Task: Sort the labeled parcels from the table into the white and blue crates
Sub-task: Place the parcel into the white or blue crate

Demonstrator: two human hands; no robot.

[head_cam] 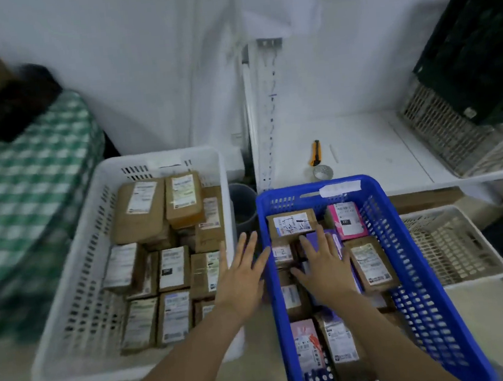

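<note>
A white crate on the floor at the left holds several brown labeled parcels. To its right, a blue crate holds brown, pink and purple parcels, among them a pink parcel. My left hand hovers flat with fingers spread over the gap between the two crates, holding nothing. My right hand lies flat, fingers spread, on a purple parcel inside the blue crate. It partly hides the parcels beneath it.
A white table behind the blue crate carries a yellow utility knife, a tape roll and stacked dark and beige crates. An empty beige crate sits right of the blue one. A green checked cloth covers a surface at left.
</note>
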